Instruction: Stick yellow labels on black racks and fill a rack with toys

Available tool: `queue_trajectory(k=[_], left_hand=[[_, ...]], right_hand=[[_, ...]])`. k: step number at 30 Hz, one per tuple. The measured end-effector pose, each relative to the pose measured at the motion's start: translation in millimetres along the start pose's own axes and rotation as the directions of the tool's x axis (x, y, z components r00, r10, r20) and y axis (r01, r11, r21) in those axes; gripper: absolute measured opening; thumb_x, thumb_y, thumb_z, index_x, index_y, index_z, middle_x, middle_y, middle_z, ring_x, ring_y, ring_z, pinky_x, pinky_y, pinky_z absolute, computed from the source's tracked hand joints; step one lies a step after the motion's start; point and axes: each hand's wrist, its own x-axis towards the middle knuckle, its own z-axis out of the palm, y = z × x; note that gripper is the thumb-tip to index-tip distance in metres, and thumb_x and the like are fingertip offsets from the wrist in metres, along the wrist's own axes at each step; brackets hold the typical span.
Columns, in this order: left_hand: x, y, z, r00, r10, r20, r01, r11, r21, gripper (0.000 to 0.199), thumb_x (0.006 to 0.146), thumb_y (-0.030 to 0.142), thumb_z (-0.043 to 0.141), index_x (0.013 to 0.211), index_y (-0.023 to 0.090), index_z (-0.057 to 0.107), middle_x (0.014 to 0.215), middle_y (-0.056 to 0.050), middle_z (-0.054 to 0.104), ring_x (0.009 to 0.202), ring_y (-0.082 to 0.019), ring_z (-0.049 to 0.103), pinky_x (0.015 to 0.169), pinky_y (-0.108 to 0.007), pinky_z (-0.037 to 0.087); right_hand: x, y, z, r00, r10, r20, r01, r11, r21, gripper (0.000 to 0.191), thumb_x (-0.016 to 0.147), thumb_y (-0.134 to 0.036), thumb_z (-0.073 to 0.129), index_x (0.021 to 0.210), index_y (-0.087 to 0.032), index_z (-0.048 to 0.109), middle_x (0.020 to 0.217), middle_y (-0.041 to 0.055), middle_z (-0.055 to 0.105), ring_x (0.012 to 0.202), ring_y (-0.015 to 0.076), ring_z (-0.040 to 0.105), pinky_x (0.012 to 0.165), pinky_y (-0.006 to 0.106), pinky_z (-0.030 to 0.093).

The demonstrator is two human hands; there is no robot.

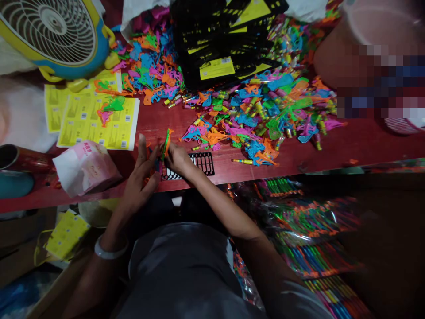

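Nearest you, your two forearms rise from your grey-clad lap toward the near edge of the dark red wooden table (332,146), a pale bangle (109,251) on the left wrist. Your left hand (141,177) stands palm-in with its fingers straightened and pointing away from you, the thumb side toward the small flat orange-and-green plastic toy pieces (166,142). Those pieces are held on edge just above the table's near rim; their long axis runs near to far, tilted slightly right at the far tip. Your right hand (177,158) comes in from the right with the wrist bent, its fingertips pressed together on the lower part of the pieces. The left hand's fingers are spread rather than closed; whether the left thumb also clamps the pieces, you cannot tell.

Just right of the hands lies a black plastic grid tray (203,163), flat on the table. Left of them sits a pink-and-white soft tissue pack (86,168). Farther off, yellow printed label sheets (99,122) lie on the left, and a wide heap of small multicoloured plastic toys (262,110) spreads right. Beyond are stacked black-and-yellow cards (219,48) and a blue-and-yellow round fan (56,35) at far left.
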Motion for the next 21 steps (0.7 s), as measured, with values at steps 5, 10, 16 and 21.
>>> queue_trajectory(k=[5,10,16,21], left_hand=[[1,1,-0.6,1.0,0.009,0.013,-0.009,1.0,-0.016,0.063,0.105,0.032,0.052,0.161,0.043,0.028,0.174,0.005,-0.008,0.16,-0.026,-0.004,0.13,-0.049,0.012],[-2,3,4.8,0.999,0.02,-0.041,-0.022,0.999,-0.045,0.056,0.107,0.037,0.047,0.16,0.042,0.032,0.174,0.005,-0.006,0.161,-0.026,-0.002,0.131,-0.051,0.011],[-4,-1,8.1,0.996,0.015,-0.091,-0.017,1.0,-0.017,0.052,0.107,0.041,0.044,0.159,0.042,0.037,0.174,0.006,-0.005,0.161,-0.027,0.0,0.131,-0.053,0.01],[-3,-3,10.1,0.994,0.03,-0.108,-0.029,1.0,0.013,0.053,0.106,0.038,0.048,0.159,0.041,0.038,0.175,0.003,-0.003,0.161,-0.029,0.002,0.131,-0.053,0.015]], right_hand=[[-1,3,1,1.0,-0.002,0.008,0.001,1.0,0.012,0.035,0.093,-0.017,0.044,0.124,-0.014,0.06,0.115,0.0157,0.07,0.099,0.0289,0.067,0.088,0.041,0.055],[-2,8,-1,0.997,-0.071,-0.004,0.072,0.994,0.077,0.027,0.094,-0.021,0.045,0.114,-0.016,0.062,0.112,0.0145,0.069,0.102,0.0271,0.066,0.092,0.04,0.054],[-1,13,-2,0.994,-0.111,0.013,0.109,0.989,0.1,0.022,0.093,-0.019,0.044,0.107,-0.017,0.061,0.109,0.0129,0.07,0.1,0.0262,0.065,0.091,0.04,0.055],[-4,8,3,0.992,-0.124,0.026,0.123,0.992,0.031,0.026,0.094,-0.017,0.042,0.114,-0.016,0.058,0.116,0.0142,0.068,0.104,0.0264,0.065,0.092,0.041,0.055]])
